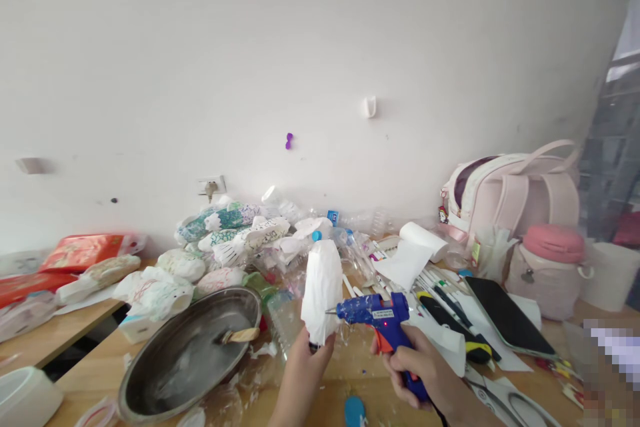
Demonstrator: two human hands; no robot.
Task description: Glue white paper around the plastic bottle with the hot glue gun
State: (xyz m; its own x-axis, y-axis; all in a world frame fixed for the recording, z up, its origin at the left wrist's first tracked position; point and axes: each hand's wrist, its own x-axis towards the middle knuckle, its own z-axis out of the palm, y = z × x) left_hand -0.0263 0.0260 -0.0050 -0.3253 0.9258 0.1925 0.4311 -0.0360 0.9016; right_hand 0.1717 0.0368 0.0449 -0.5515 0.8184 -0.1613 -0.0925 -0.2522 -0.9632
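Note:
Upright in my left hand (311,363) is a white paper-covered bottle shape (323,283), gripped near its lower end. My right hand (417,363) is wrapped round the handle of a blue glue gun (375,310) with an orange trigger, a finger at the trigger. The gun points left, and its metal nozzle is at the lower right side of the white shape; whether it touches cannot be made out. A small red light shows on the gun's body.
A metal basin (193,353) with a wooden-handled brush stands at left. Behind are decorated paper-covered shapes (235,220) and clear plastic bottles. Pens, a black phone (507,313), a yellow-black cutter (477,351), a paper roll (424,240) and a pink backpack (515,193) lie right.

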